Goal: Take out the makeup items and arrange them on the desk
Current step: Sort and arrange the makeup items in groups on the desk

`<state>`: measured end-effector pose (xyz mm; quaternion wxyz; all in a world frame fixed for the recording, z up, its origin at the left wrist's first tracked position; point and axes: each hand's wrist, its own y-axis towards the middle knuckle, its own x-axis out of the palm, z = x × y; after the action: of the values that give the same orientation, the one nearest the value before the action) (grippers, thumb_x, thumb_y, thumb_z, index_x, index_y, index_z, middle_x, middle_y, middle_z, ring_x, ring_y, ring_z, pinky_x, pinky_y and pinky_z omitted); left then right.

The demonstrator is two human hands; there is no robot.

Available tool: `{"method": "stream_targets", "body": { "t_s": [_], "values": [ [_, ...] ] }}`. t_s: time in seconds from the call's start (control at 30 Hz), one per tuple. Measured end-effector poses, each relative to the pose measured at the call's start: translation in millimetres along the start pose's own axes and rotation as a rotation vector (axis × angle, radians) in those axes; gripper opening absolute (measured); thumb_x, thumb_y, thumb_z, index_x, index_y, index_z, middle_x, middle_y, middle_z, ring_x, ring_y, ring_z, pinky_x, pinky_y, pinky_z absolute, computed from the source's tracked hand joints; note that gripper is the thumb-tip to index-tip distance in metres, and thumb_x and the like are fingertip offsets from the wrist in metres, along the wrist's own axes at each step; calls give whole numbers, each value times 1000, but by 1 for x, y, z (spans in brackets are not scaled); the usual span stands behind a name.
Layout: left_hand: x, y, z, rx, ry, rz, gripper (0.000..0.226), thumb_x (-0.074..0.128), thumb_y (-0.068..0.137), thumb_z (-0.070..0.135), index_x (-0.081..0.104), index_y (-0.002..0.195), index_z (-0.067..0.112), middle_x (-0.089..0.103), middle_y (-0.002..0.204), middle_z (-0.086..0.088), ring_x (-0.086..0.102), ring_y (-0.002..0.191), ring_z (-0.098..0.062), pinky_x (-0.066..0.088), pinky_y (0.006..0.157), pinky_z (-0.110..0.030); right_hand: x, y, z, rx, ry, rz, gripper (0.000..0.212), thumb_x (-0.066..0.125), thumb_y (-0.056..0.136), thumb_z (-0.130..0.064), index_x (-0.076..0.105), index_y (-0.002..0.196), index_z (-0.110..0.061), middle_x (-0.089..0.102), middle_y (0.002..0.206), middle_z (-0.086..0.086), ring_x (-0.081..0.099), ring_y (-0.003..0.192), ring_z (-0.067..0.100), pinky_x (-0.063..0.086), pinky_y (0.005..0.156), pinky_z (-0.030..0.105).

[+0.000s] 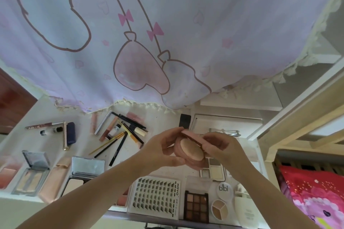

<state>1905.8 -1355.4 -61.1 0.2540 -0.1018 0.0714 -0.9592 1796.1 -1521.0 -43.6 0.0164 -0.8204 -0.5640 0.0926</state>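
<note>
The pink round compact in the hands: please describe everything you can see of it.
The pink compact is round, with a matte, plastic-looking case. Its lid is open, tilted up at the far side, and a beige round puff lies in the base. It is held above the desk, touching nothing else. The left hand grips its left edge; the right hand holds its right edge and lid.

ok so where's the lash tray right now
In the head view the lash tray lies flat at the desk's near edge, just left of the brown eyeshadow palette, below the hands.
</note>
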Motion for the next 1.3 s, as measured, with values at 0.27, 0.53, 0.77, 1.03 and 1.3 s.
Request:
{"method": "stream_targets", "body": {
  "t_s": [0.27, 0.53, 0.77, 1.03, 1.3],
  "values": [
    [-21, -2, -17, -199, -318, -110, 59, 51, 69, 4, 45, 128, 9, 58, 119, -12, 54, 109, -26, 44, 90, -38, 25, 33, 5, 377, 234, 79, 34, 44, 88, -44, 64, 88, -16, 69, 73, 14, 69, 63, 23, 56, 52, 29],
    [-47, -4, -43, -187, -590, 193, 35, 43, 78, 2, 59, 109, 8, 72, 94, -9, 69, 83, -18, 56, 67, -26, 34, 47, 18, 148, -110, 85, 18, 46, 92, -26, 62, 85, -24, 66, 78, -10, 63, 74, 8, 51, 70, 17],
    [-81, 28, -54, -223, -602, 459, 36, 24, 92, -8, 52, 111, 5, 73, 80, -4, 69, 72, -16, 57, 64, -25, -3, 74, 48, -255, -1002, 325, 39, 65, 78, -3, 55, 113, 9, 53, 123, 27, 45, 119, 43, 29, 101, 41],
    [-78, 84, -74, -435, -367, 635, 37, 28, 94, -5, 48, 125, 2, 57, 114, -17, 57, 90, -24, 49, 73, -29, -14, 88, 89, -16, -1378, 38, 74, 40, 92, -37, -5, 144, -8, -9, 153, 12, -11, 142, 28, -12, 113, 39],
    [-77, 116, -78, -499, -188, 732, 40, 36, 95, 0, 41, 133, 8, 49, 132, -18, 48, 119, -33, 44, 98, -37, -20, 91, 89, 3, -1401, -58, 81, 41, 90, -40, -22, 135, -15, -16, 152, 11, -21, 139, 26, -22, 104, 34]
  ]
}}
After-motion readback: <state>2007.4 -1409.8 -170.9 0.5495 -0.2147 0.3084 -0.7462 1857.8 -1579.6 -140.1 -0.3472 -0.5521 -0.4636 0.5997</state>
